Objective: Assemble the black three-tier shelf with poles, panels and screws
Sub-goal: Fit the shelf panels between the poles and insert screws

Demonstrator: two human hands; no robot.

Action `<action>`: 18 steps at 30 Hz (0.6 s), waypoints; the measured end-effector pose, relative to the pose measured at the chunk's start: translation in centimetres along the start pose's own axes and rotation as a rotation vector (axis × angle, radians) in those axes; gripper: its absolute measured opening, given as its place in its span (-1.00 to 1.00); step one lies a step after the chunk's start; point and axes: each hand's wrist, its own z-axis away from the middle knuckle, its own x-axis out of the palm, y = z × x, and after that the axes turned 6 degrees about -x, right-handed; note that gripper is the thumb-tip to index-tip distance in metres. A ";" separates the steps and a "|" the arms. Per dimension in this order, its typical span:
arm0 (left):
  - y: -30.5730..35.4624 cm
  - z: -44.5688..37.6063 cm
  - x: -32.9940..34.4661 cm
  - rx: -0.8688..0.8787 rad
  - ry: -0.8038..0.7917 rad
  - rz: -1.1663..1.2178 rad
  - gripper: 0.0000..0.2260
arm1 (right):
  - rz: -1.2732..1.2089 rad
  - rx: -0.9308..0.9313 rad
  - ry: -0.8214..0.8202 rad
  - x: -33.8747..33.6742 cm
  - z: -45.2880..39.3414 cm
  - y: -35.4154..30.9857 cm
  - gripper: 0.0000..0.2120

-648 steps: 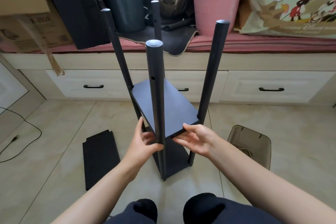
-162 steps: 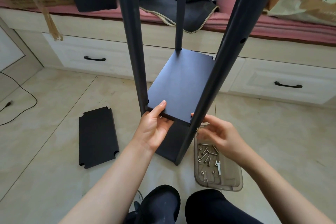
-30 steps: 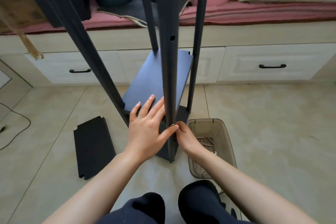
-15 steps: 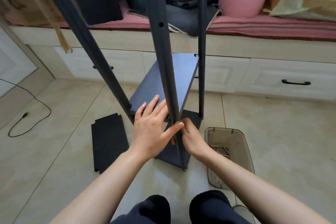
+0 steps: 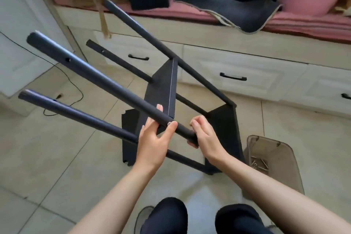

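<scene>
Black four-pole shelf frame (image 5: 171, 89), two panels fitted, tipped leftward over the tiled floor. Left hand (image 5: 153, 137) cups the near round black pole (image 5: 95, 76), thumb by a screw head. Right hand (image 5: 206, 137) clamped round that pole. Judged step: fixing the middle panel. Next calls for screws from the clear plastic tray (image 5: 273, 159), near right.

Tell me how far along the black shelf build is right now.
Done: two black panels, the middle panel and bottom panel, sit between four black poles. In hand: the frame is tipped leftward; the left hand and right hand grip the nearest black pole. Left: the third black panel lies on the floor, and screws remain in the clear plastic tray.
</scene>
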 end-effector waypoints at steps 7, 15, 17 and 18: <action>-5.0 1.3 -3.0 -0.154 0.052 0.226 -0.33 | 0.256 -0.075 -0.091 3.8 -0.1 1.2 -0.84; -10.4 1.7 -4.4 -0.270 0.079 0.325 -0.36 | 0.560 -0.093 -0.182 6.6 -0.4 2.8 -0.85; -11.3 1.6 -4.6 -0.292 0.073 0.333 -0.39 | 0.604 -0.098 -0.200 7.0 -0.6 3.1 -0.86; -11.8 1.6 -4.7 -0.301 0.064 0.334 -0.41 | 0.612 -0.097 -0.208 7.2 -0.6 3.4 -0.85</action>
